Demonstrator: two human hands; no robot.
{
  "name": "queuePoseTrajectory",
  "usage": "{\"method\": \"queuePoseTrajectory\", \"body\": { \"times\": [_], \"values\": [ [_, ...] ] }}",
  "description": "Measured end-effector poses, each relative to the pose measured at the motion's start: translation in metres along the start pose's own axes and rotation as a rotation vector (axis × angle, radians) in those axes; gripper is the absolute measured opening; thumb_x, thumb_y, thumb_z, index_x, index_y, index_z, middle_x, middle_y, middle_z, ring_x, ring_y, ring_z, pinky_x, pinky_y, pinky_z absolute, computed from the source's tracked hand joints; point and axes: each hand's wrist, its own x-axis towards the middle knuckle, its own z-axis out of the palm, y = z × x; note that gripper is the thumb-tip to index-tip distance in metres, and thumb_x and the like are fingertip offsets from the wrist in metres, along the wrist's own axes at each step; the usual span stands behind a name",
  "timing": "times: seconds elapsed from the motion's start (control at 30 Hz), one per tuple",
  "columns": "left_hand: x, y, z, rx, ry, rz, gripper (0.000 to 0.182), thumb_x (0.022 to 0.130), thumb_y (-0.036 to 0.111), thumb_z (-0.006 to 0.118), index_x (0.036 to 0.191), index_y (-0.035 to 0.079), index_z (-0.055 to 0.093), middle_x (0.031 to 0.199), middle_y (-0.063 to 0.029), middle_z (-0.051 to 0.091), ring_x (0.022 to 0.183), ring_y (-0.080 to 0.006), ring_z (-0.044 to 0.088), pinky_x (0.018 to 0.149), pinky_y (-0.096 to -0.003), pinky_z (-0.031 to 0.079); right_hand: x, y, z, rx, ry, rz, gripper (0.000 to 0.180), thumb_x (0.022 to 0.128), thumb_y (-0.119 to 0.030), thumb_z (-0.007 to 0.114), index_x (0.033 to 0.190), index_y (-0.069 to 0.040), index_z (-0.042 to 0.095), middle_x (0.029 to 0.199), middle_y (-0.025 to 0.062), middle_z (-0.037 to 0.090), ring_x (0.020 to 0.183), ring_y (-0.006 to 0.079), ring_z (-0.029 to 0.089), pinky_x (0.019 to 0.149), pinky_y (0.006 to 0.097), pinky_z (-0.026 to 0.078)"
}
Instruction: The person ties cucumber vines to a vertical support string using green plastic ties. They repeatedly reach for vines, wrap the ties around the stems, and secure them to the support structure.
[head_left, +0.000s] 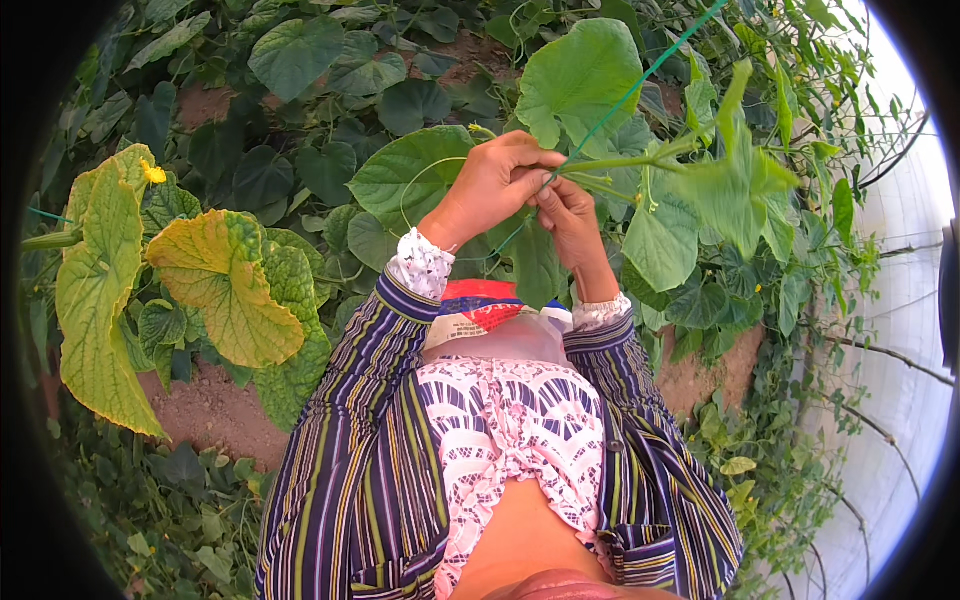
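Both hands meet at the stem of a cucumber vine (622, 163), which runs off to the right with broad green leaves. My left hand (491, 180) comes from the picture's left, thumb and fingers pinched together beside the stem. Touching it, my right hand (568, 217) has its thumb and forefinger closed at the same spot. A green twine (645, 75) slants down from the top edge to the fingertips and shows again below them. What lies between the fingertips is mostly hidden, and which hand grips stem or twine cannot be told.
Yellowing leaves (225, 289) hang at the left, near a yellow flower (154, 174). Dense vines surround the hands, with bare soil (217, 412) between rows. A pale plastic greenhouse wall (892, 300) curves along the right. A printed plastic bag (480, 319) lies against the person's front.
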Motion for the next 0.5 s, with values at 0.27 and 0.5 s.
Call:
{"method": "queuePoseTrajectory", "body": {
  "times": [0.27, 0.5],
  "values": [
    [-0.003, -0.003, -0.002, 0.231, 0.149, 0.213, 0.018, 0.091, 0.01, 0.063, 0.104, 0.0, 0.069, 0.092, -0.0104, 0.062, 0.081, -0.0174, 0.063, 0.071, -0.0287, 0.051, 0.024, -0.051, -0.006, -0.913, 0.014, -0.569, 0.01, 0.095, -0.006, 0.059, 0.102, 0.0, 0.063, 0.088, 0.0059, 0.065, 0.071, 0.0141, 0.061, 0.063, 0.0285, 0.049],
    [-0.001, -0.005, 0.01, 0.104, 0.337, 0.26, 0.021, 0.088, 0.006, 0.063, 0.108, 0.0, 0.06, 0.087, -0.0146, 0.065, 0.068, -0.0244, 0.064, 0.063, -0.0348, 0.051, 0.052, -0.046, -0.008, 0.026, -0.118, -0.226, 0.018, 0.093, -0.007, 0.064, 0.11, -0.001, 0.063, 0.099, 0.0069, 0.067, 0.086, 0.0131, 0.064, 0.075, 0.0269, 0.053]
  ]
}}
